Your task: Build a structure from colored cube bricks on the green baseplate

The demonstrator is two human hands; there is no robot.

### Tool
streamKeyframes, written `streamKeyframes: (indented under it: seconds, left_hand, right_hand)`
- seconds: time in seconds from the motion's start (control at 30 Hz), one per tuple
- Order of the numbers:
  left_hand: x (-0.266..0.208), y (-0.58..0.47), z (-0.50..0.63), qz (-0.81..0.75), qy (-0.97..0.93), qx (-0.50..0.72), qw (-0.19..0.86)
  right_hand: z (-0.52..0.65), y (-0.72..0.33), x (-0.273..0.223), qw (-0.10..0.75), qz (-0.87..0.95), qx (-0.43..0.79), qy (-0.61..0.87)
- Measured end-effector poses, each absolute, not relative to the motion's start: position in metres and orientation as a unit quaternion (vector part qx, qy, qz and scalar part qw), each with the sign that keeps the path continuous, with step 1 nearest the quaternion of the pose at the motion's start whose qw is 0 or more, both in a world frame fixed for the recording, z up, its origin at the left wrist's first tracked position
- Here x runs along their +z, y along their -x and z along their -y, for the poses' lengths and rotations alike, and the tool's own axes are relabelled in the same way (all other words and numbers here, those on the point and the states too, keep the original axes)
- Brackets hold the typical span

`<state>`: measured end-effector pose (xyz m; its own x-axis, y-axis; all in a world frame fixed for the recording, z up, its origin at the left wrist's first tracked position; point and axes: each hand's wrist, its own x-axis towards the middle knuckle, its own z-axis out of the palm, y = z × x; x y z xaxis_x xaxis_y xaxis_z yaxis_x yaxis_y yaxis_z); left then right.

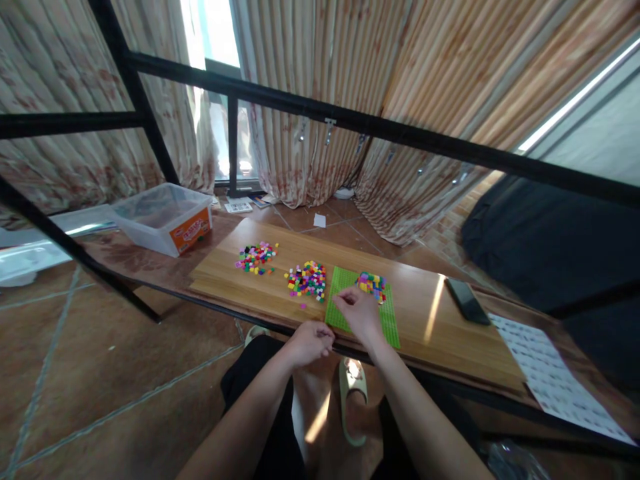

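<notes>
"Where are your bricks lying, and what are your hands doing?"

"On the wooden board (413, 287) you're facing two loose piles: the near pile (310, 281) is lying just left of the green baseplate (342, 279), the far pile (257, 258) farther left. A coloured cluster (371, 285) is sitting on the plate. Your right hand (357, 310) is hovering over the plate beside that cluster, thumb and forefinger drawn close together; whether they're pinching a brick, I can't tell. Your left hand (311, 341) is hanging at the board's front edge, fingers half curled; I can't tell if it's holding anything."

"How are those bricks likely to be handling for you?"

"They're looking light, stiff and smooth, so you're probably risking slips more than breakage. You're best taking each by two opposite sides, using fingertips. The plate is looking thin and slightly bendy; you're safer gripping its rim, away from the cluster."

"And how many are you counting?"

"You're seeing one baseplate, one cluster, two piles, and one purple brick (303, 306) lying apart. Bricks inside the piles are crowding too tightly to count. Around them, one see-through tub (149, 235), one phone (467, 301) and one printed sheet (555, 373) are lying."
</notes>
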<state>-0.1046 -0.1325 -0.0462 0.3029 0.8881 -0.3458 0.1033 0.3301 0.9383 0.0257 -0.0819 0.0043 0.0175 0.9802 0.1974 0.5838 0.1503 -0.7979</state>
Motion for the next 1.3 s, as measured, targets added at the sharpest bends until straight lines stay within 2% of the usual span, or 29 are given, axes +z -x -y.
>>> streamKeyframes:
  seconds: [0.17,0.3,0.4,0.6,0.73,1.3]
  left_hand:
    - [-0.044,0.105,0.133,-0.503,-0.479,0.312,0.648]
    - [-0.043,0.107,0.131,-0.507,-0.483,0.303,0.647]
    - [-0.041,0.107,0.13,-0.512,-0.486,0.296,0.643]
    - [-0.04,0.107,0.13,-0.517,-0.478,0.293,0.647]
    - [-0.04,0.107,0.13,-0.518,-0.47,0.291,0.652]
    - [-0.04,0.106,0.13,-0.521,-0.474,0.291,0.648]
  right_hand:
    - [0.088,-0.086,0.004,0.541,0.536,0.329,0.558]
    - [0.077,-0.127,0.004,0.572,0.493,0.303,0.581]
    - [0.062,-0.141,0.005,0.549,0.518,0.266,0.599]
    - [0.04,-0.141,0.014,0.423,0.676,0.121,0.591]
    - [0.039,-0.137,0.019,0.37,0.721,0.072,0.581]
    - [0.044,-0.136,0.009,0.346,0.743,0.04,0.571]
